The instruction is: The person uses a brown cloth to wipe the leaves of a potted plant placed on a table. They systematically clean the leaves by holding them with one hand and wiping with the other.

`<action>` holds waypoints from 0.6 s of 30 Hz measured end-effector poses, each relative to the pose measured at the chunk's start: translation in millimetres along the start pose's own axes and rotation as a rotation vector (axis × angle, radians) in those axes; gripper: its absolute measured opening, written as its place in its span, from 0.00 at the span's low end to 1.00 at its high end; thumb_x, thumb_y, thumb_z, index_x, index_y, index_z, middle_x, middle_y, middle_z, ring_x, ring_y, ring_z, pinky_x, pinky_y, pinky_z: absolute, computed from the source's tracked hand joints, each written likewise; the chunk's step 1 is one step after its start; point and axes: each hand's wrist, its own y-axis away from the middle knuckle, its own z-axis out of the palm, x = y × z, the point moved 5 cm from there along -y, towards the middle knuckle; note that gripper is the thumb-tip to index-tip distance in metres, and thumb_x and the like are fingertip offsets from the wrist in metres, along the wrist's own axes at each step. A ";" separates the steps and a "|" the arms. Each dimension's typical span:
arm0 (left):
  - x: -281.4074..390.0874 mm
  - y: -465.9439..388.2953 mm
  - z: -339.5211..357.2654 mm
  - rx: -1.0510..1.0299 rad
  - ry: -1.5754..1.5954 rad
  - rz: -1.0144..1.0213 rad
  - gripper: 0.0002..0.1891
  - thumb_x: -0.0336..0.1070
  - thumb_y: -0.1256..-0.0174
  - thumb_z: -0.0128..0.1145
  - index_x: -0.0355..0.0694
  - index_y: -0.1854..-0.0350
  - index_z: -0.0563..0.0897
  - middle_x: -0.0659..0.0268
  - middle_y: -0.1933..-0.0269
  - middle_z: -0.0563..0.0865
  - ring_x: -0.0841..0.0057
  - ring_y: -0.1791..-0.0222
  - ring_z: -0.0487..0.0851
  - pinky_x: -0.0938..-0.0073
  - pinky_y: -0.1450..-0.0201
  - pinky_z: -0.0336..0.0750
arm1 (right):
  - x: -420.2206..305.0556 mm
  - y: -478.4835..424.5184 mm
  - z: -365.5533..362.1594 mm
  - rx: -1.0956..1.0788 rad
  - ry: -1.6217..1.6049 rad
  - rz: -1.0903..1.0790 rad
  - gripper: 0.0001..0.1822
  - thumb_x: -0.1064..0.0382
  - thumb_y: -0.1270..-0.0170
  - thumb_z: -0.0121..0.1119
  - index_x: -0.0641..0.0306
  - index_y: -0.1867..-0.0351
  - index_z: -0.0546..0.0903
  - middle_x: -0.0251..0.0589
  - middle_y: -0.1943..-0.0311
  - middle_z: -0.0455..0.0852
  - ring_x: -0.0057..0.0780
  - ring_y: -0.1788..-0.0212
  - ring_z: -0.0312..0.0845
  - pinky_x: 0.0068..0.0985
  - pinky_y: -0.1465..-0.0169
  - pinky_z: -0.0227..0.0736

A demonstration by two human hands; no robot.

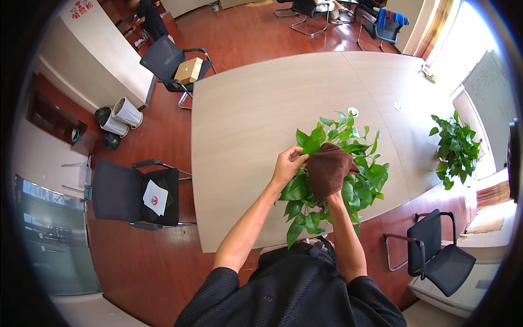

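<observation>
A leafy green potted plant (369,175), pothos-like, stands before me at the near edge of a pale wood-grain table (253,114); its pot is hidden by the foliage. My left hand (289,162) is at the plant's left side, thumb and fingers pinching the lower edge of a broad leaf (312,141). A brown cloth (329,169) is draped over my right hand (334,195), which is raised among the leaves at the middle of the plant. The cloth covers its fingers, and whether a leaf lies beneath it cannot be seen.
A second green plant (457,149) stands by the window. Office chairs hold a cardboard box (188,70) and papers (155,198); another chair (437,249) is at right. White bins (127,112) stand by the wall. A person (150,20) is at the far left.
</observation>
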 end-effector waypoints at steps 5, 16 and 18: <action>-6.5 -0.4 -8.1 0.029 -0.302 0.082 0.09 0.29 0.29 0.63 0.32 0.51 0.82 0.69 0.59 0.87 0.87 0.60 0.82 0.83 0.54 0.77 | 7.7 -5.2 0.9 0.038 -0.354 0.152 0.06 0.66 0.58 0.63 0.66 0.82 0.79 0.48 0.78 0.78 0.39 0.74 0.77 0.34 0.73 0.66; -7.2 6.4 7.3 0.033 -0.134 -0.044 0.06 0.31 0.32 0.65 0.34 0.60 0.82 0.79 0.69 0.78 0.94 0.70 0.70 0.87 0.68 0.67 | -1.3 -12.6 -7.7 -0.009 0.196 0.031 0.10 0.61 0.59 0.65 0.65 0.82 0.78 0.53 0.79 0.79 0.45 0.74 0.79 0.38 0.70 0.69; -1.7 7.5 11.6 0.034 -0.167 -0.051 0.06 0.30 0.32 0.65 0.33 0.60 0.82 0.79 0.70 0.77 0.94 0.70 0.69 0.86 0.69 0.66 | 2.9 -14.4 -5.6 -0.012 0.204 0.033 0.10 0.60 0.56 0.63 0.65 0.81 0.79 0.54 0.78 0.79 0.49 0.73 0.79 0.41 0.70 0.69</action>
